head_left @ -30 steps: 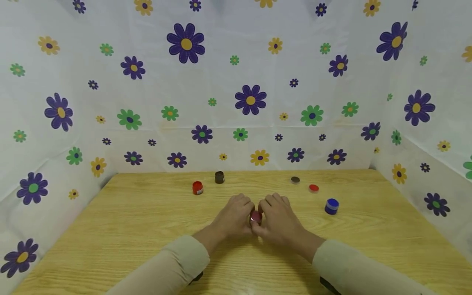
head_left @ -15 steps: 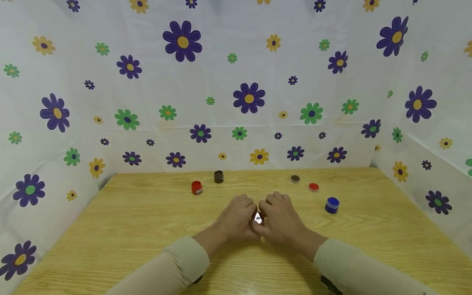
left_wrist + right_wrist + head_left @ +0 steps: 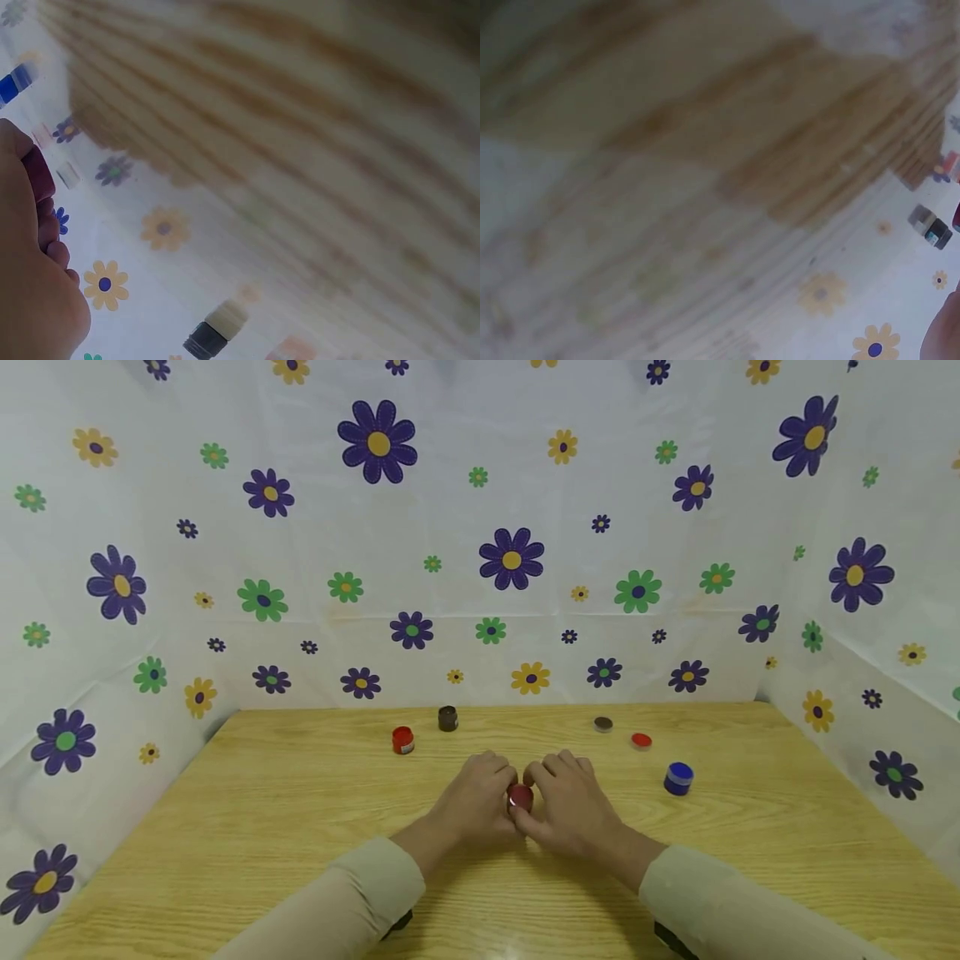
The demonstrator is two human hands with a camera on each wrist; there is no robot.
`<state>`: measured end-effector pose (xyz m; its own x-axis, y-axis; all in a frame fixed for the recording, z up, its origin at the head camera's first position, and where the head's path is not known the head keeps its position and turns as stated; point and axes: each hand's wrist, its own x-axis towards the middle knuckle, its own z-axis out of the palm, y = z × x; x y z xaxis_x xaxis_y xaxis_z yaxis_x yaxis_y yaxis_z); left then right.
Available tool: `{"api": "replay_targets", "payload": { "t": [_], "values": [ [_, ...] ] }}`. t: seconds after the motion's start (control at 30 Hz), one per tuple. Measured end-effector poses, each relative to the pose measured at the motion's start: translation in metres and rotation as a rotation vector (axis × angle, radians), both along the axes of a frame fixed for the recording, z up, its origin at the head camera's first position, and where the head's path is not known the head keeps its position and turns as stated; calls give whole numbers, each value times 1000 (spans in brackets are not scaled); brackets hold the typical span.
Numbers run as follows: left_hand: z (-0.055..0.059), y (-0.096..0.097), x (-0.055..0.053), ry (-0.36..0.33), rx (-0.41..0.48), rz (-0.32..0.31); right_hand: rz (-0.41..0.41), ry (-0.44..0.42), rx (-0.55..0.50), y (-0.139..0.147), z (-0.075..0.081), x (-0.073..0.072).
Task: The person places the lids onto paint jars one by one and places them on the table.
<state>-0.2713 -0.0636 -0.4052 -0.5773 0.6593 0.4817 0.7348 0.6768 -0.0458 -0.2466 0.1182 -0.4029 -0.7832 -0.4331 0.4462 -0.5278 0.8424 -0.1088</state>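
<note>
A small dark red paint jar is held between both hands in the head view, its round, glossy top facing up. My left hand grips its left side with curled fingers. From the right, my right hand pinches it, the thumb at the near side and bent fingers at the far side. Fingers hide most of the jar's body. In the left wrist view, part of the dark red jar shows beside the left hand. Only a piece of the right hand appears in the right wrist view.
On the wooden table, an open red paint jar and an open dark jar stand back left. A dark lid and a red lid lie back right, near a blue jar. Flowered cloth surrounds the table.
The jar's top flashed a white reflection half a second ago and now shows dark red, so its tilt has changed slightly. Both hands stay around it in nearly the same place.
</note>
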Motion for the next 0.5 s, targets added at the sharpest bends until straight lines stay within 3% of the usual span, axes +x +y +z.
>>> {"api": "replay_targets", "payload": {
  "t": [0.33, 0.5],
  "values": [
    [3, 1, 1, -13, -11, -12, 42, 52, -19, -1, -1, 0],
    [4, 1, 2, 27, 0, -37, 43, 54, -25, 0, 0, 0]
  ]
}}
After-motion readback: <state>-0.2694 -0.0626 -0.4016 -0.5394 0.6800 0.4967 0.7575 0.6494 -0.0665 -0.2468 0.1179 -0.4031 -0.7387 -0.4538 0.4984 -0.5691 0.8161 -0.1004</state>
